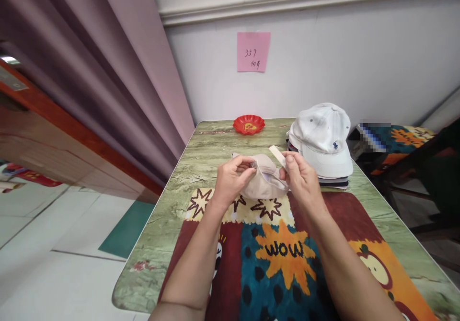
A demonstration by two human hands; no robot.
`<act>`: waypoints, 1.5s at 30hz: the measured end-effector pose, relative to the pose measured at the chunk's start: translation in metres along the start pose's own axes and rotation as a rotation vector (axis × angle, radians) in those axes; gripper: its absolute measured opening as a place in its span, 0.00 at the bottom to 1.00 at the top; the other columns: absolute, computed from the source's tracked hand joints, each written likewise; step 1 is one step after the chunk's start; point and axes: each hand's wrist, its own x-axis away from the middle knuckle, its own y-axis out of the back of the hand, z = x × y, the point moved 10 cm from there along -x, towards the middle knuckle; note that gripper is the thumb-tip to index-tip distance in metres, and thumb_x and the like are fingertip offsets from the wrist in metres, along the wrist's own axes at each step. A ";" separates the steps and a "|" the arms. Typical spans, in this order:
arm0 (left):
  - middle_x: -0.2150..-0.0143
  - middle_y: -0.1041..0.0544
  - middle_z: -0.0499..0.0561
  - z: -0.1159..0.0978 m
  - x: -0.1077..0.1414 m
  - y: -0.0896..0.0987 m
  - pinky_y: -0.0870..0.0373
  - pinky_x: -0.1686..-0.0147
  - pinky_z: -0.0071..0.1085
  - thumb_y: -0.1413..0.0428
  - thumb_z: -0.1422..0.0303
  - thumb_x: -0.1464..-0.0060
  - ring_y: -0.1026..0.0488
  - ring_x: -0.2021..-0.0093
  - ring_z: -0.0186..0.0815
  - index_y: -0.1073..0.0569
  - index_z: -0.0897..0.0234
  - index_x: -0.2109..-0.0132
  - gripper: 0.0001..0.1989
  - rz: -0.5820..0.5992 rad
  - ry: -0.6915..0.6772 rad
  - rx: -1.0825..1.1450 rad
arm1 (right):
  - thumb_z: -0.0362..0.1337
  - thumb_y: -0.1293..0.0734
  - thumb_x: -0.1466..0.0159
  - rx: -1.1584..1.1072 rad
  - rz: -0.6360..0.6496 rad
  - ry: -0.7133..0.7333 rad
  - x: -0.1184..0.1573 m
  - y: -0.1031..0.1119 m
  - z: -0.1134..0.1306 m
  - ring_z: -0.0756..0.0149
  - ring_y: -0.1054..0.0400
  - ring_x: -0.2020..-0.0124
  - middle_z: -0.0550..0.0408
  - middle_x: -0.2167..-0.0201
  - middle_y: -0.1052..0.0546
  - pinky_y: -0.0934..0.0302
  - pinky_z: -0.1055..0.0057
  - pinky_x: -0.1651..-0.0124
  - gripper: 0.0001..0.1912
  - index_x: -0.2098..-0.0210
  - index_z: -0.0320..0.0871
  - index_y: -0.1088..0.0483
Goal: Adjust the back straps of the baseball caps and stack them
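Observation:
A beige cap [264, 189] is held between my two hands above the patterned mat, its back opening facing me. My left hand [235, 177] pinches a small metal buckle [253, 165] at the left side of the opening. In my right hand [300, 175] is the cap's light strap [277, 155], its free end pointing up and left. The buckle and the strap are apart. Part of the cap's right side is hidden behind my right fingers.
Right of my hands stands a stack of caps with a white cap [323, 134] on top. A red scalloped dish [248, 124] sits near the back edge of the green table [194, 160]. The colourful mat [266, 273] lies under my forearms. A chair [406, 191] stands at the right.

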 end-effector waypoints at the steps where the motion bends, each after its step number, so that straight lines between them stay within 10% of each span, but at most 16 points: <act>1: 0.63 0.17 0.49 0.004 0.000 0.000 0.24 0.59 0.31 0.37 0.71 0.47 0.21 0.64 0.35 0.20 0.61 0.59 0.07 0.001 0.016 0.026 | 0.56 0.44 0.29 0.008 -0.025 0.009 0.000 0.006 0.003 0.66 0.37 0.76 0.57 0.76 0.28 0.43 0.71 0.72 0.23 0.57 0.46 0.27; 11: 0.60 0.17 0.50 0.001 0.000 -0.006 0.23 0.57 0.31 0.38 0.71 0.46 0.21 0.62 0.35 0.20 0.61 0.58 0.07 0.021 -0.052 -0.005 | 0.49 0.37 0.32 0.279 -0.047 0.047 0.007 0.009 0.025 0.66 0.36 0.76 0.57 0.78 0.27 0.47 0.70 0.70 0.17 0.70 0.46 0.27; 24: 0.61 0.17 0.48 -0.038 0.008 -0.008 0.26 0.57 0.30 0.40 0.77 0.45 0.20 0.61 0.35 0.23 0.61 0.57 0.09 0.043 -0.236 -0.258 | 0.50 0.34 0.34 0.335 -0.072 0.040 0.008 0.001 0.020 0.70 0.43 0.78 0.59 0.79 0.29 0.50 0.71 0.70 0.17 0.70 0.45 0.25; 45: 0.60 0.18 0.49 -0.035 0.009 -0.017 0.27 0.57 0.30 0.41 0.77 0.44 0.21 0.60 0.35 0.23 0.62 0.55 0.10 0.108 -0.246 -0.257 | 0.50 0.33 0.35 0.265 0.017 0.011 0.005 0.000 0.016 0.68 0.39 0.77 0.58 0.78 0.27 0.48 0.71 0.70 0.16 0.69 0.45 0.23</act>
